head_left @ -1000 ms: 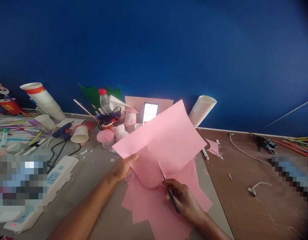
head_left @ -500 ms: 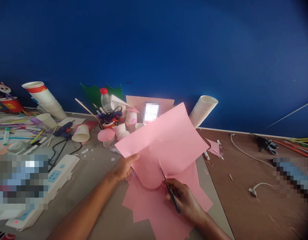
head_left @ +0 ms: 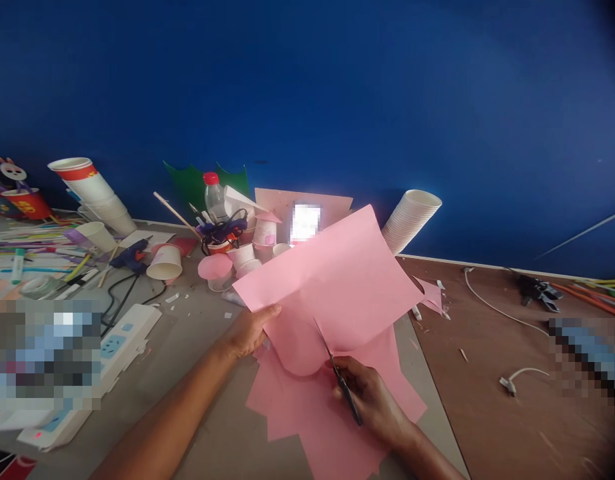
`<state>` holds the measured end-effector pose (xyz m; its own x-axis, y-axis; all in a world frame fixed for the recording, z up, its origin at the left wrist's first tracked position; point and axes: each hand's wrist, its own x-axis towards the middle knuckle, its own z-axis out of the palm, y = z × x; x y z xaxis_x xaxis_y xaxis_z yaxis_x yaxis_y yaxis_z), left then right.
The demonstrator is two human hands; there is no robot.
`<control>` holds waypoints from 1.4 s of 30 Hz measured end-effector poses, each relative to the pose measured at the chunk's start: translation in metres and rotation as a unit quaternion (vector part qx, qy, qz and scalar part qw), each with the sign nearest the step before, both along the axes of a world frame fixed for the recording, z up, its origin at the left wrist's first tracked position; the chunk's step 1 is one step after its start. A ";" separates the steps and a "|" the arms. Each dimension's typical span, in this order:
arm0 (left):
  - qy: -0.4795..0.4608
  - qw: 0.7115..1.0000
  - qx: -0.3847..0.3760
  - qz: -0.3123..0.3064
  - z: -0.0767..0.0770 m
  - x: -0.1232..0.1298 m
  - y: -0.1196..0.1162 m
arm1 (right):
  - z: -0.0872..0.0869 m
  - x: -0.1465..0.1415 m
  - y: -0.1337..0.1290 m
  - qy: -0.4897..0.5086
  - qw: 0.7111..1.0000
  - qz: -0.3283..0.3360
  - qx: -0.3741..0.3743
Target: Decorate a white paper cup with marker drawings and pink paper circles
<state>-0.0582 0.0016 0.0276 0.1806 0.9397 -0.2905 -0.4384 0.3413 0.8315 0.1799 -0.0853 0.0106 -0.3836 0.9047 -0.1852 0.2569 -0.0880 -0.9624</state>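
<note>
A large pink sheet [head_left: 357,287] is held up over the table, its left edge pinched by my left hand [head_left: 252,330]. Its lower part has a rounded edge. My right hand [head_left: 370,400] is closed around dark-handled scissors [head_left: 348,397], whose blade lies against the sheet near its lower middle. Beneath both hands, more pink paper [head_left: 327,433] with angular corners is spread on the grey table.
Behind the sheet stand a red-capped bottle [head_left: 214,197], small pink and white cups [head_left: 265,233] and a tall stack of paper cups [head_left: 412,220]. A power strip [head_left: 110,353] and glue gun [head_left: 132,257] lie left. Cables [head_left: 492,310] and black clips [head_left: 537,291] are right.
The whole view has shifted slightly, with the surroundings a little further right. Both hands keep their hold on the sheet and scissors.
</note>
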 end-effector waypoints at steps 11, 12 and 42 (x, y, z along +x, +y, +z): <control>0.007 1.000 0.000 -0.016 0.000 -0.001 0.000 | 0.004 -0.001 0.001 -0.002 1.000 0.006 -0.012; 0.007 1.000 -0.002 -0.012 0.001 -0.001 0.000 | 0.004 -0.001 0.002 -0.002 1.000 0.006 -0.012; -0.009 1.000 -0.006 -0.010 0.007 -0.002 0.000 | 0.007 0.000 0.002 -0.033 0.999 0.022 -0.024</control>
